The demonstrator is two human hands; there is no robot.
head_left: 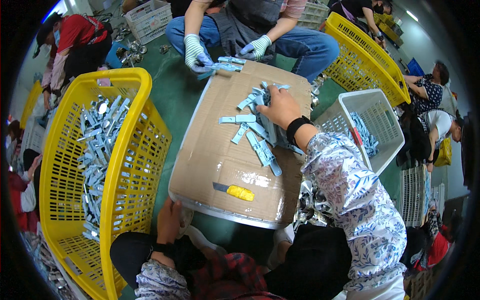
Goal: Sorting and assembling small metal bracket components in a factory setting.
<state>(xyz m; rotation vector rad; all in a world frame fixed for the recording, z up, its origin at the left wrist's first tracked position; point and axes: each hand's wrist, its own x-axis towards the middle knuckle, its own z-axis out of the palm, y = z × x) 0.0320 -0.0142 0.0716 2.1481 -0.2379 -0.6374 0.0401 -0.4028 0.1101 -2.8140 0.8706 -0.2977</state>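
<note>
A cardboard-topped board (215,150) lies in front of me, carrying a loose pile of light-blue plastic clip-like parts (245,119). My right hand (282,107) reaches over the far side of this pile, its fingers bent down and closed on one of the blue parts; the fingertips are partly hidden. At the board's near left corner is my left hand (169,220), fingers curled against the edge, partly out of sight. A utility blade wrapped in yellow tape (240,192) rests on the cardboard's near part. More blue parts (231,64) sit at the far edge.
Opposite me sits a person in striped gloves (256,47), hands at the far edge. A yellow basket (135,130) of blue and metal parts stands left; a white basket (382,107) with blue parts stands right. Shiny metal pieces (315,205) lie beside the board. Other people work around.
</note>
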